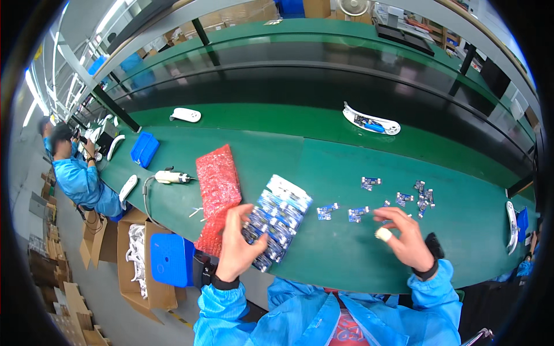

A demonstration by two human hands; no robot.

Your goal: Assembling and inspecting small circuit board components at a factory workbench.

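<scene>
Green workbench [346, 259], scattered small blue circuit boards [404, 199], red bubble-wrap bag [216, 184], white electric screwdriver [171, 177], blue tray [144, 149]

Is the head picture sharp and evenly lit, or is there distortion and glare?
Head view: strong fisheye bending, with the green table edge curved and black corners; bright glare from ceiling lights at upper left; the left hand and right hand look slightly soft.

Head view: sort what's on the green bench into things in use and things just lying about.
In use: panel of small blue circuit boards in left hand; loose circuit boards near right hand.

Lying about: red bubble wrap, electric screwdriver, blue tray, white housings.
</scene>
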